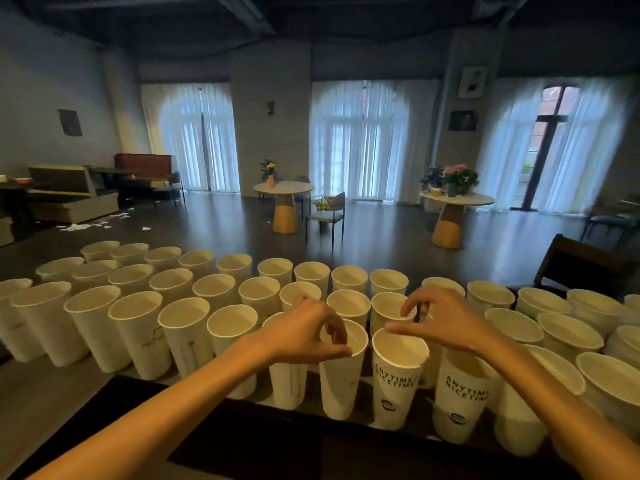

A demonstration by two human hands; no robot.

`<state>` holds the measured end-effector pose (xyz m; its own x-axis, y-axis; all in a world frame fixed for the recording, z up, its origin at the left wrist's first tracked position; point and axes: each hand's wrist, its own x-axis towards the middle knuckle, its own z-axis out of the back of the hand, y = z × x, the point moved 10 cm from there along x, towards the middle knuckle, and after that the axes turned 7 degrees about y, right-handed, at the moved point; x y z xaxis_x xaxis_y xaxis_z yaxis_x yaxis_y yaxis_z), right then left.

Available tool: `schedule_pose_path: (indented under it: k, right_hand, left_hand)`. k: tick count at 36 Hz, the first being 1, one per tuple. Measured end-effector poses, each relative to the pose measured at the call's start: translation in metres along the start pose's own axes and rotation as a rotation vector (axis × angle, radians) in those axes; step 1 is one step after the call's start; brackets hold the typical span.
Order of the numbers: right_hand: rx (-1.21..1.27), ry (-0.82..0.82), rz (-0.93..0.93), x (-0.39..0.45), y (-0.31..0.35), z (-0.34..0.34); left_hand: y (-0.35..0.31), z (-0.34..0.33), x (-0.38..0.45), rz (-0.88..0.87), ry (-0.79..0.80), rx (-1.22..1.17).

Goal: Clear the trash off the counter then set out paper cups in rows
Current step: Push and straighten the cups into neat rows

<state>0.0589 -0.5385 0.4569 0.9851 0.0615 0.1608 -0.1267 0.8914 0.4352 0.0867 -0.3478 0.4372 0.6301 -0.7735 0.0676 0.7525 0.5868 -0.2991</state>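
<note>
Tall white paper cups [183,323] stand upright in rows across the dark counter [263,441], filling the middle band of the frame from the left edge to the right edge. In the lower centre, the person's left hand [304,332] pinches the near rim of one white paper cup in the front row [341,372] between thumb and curled fingers. Just to the right of it, the right hand [446,322] hovers with fingers curled; its thumb reaches toward the rim of a white paper cup printed with black lettering [398,372], and its fingertips [408,308] touch the rim of the cup behind that one. Whether the right hand truly grips either rim cannot be told. Another lettered cup [462,400] stands under the right wrist. Beyond the counter, two round tables with flower vases [284,188] stand before curtained windows [360,140], and white paper scraps [91,225] lie on the floor at the left.
</note>
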Motion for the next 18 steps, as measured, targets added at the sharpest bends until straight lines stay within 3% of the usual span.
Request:
schedule_pose_path:
  k: [4,9,15,18]
  right_hand:
    - [0.063,-0.086,-0.028,0.018,0.016,0.007]
    - [0.087,-0.062,0.019,0.055,0.058,-0.02]
    - [-0.011,-0.06,-0.036,0.102,0.092,-0.056]
    - [-0.054,-0.105,-0.093,0.119,0.099,-0.067]
  left_hand:
    - [0.023,0.036,-0.012,-0.019,-0.109,-0.119]
    - [0.103,0.083,-0.033,0.126,-0.258,-0.02]
    - [0.161,0.069,-0.023,0.243,-0.146,0.083]
    - [0.168,0.068,-0.018,0.244,-0.172,0.102]
